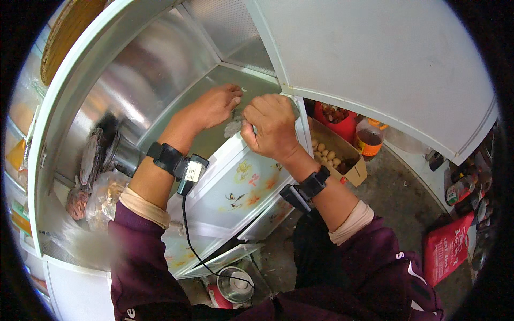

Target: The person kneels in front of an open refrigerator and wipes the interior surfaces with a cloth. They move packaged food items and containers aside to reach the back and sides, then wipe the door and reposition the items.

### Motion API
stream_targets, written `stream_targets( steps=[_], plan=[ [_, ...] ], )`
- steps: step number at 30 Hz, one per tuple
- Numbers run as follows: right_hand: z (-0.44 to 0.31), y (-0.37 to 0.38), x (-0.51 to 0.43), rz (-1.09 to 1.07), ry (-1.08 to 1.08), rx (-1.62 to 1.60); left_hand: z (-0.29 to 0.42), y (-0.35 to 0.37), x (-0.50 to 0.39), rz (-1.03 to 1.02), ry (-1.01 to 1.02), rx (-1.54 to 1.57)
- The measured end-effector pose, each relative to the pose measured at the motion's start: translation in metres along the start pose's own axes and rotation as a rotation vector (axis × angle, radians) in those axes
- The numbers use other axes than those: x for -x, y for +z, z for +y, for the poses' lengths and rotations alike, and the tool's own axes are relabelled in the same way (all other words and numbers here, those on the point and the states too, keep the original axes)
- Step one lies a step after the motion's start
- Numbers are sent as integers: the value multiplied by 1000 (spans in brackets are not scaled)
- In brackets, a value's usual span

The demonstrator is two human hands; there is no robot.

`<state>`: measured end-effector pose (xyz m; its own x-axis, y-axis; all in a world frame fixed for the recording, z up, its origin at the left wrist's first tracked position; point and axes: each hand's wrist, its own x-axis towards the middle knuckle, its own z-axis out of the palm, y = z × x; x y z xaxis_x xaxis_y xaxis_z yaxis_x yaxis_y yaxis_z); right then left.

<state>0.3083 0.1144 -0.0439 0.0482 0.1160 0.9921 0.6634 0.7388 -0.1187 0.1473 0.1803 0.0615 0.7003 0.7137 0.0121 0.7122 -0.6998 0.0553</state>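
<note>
Both my hands are over the greenish shelf (251,80) inside a metal-lined cabinet. My left hand (220,105) hovers or rests at the middle of the shelf, fingers bent; whether it holds anything is not clear. Close to its right, my right hand (270,122) is curled at the front edge by the cabinet's corner, its palm hidden. Between them lies a crumpled, greyish, translucent piece of material (233,127). Below the shelf edge is a white-framed glass panel (249,182) with a flower pattern. Each wrist wears a black strap with a small device.
A metal pot (122,154) and a clear plastic bag (106,194) stand at the cabinet's left. An open white door (373,52) hangs at upper right. Below it are a cardboard box (357,173) of eggs, a bottle (368,138) and a red bag (449,248). A metal bowl (235,295) sits low.
</note>
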Motion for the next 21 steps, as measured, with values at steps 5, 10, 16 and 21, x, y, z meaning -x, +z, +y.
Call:
stream_targets(
  steps=[5,10,16,21],
  plan=[
    [0,2,2,-1,9,13,0,7,-5,59,-29,36],
    [-1,-1,1,-14,11,1,1,2,-8,12,-5,-56],
    [-2,0,0,-7,14,16,0,8,4,35,11,-42],
    [-2,0,1,-16,17,26,-6,8,-14,19,-7,-52]
  ],
)
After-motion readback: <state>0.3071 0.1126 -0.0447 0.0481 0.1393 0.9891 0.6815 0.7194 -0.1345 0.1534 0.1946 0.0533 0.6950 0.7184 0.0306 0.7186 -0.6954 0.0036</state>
